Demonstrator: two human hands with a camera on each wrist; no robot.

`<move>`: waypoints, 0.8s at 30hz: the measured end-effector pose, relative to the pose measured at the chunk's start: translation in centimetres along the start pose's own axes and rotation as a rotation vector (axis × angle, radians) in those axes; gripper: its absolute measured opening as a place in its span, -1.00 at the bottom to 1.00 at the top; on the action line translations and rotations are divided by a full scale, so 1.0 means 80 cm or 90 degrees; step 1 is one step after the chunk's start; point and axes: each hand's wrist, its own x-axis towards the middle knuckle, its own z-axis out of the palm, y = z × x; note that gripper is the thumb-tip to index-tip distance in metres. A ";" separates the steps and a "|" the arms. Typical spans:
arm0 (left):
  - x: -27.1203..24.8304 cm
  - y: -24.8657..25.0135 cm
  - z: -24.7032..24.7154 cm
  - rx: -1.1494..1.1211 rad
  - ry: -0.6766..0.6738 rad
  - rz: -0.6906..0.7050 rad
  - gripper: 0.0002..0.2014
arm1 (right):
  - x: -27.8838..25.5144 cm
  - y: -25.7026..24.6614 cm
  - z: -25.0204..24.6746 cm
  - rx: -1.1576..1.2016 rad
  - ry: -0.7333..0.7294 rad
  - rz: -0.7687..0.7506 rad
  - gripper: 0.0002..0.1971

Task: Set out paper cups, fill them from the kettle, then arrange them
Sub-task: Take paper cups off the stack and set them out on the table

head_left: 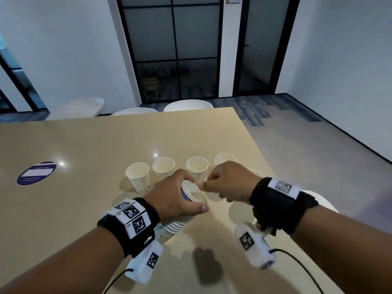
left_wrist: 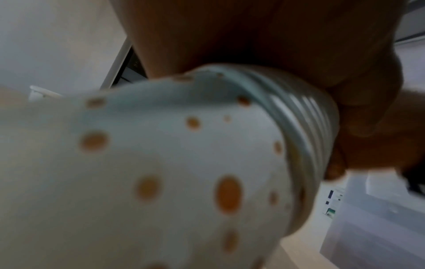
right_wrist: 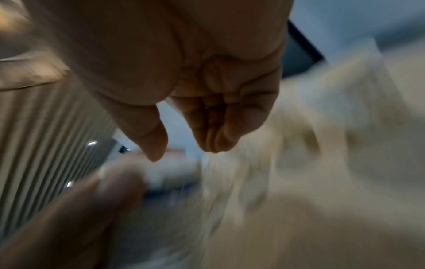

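My left hand (head_left: 180, 198) grips a stack of white paper cups with orange dots (head_left: 176, 227), tilted with its mouth toward the right. In the left wrist view the stack (left_wrist: 184, 163) fills the frame, my fingers (left_wrist: 368, 118) wrapped round its rims. My right hand (head_left: 227, 183) hovers just right of the stack's mouth, fingers curled, holding nothing. The blurred right wrist view shows the right hand (right_wrist: 181, 151) with thumb and fingers apart. Several single cups stand upright in a row behind: (head_left: 139, 177), (head_left: 163, 168), (head_left: 197, 168), (head_left: 224, 159). No kettle is in view.
The beige table (head_left: 84, 141) carries a round blue sticker (head_left: 36, 173) at the left. Another cup rim (head_left: 253, 171) peeks out behind my right wrist. White chairs stand at the far edge (head_left: 187, 105) and at the right edge (head_left: 318, 200).
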 end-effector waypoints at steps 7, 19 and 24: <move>-0.026 -0.010 -0.016 0.010 -0.019 0.038 -0.25 | -0.008 -0.021 0.065 0.117 0.031 0.050 -0.91; -0.056 -0.047 -0.040 0.004 -0.025 -0.002 -0.36 | 0.008 -0.020 0.020 0.193 0.171 0.122 -0.86; -0.059 -0.059 -0.049 0.016 0.006 -0.024 -0.38 | 0.047 0.018 0.016 -0.102 0.259 0.230 -0.79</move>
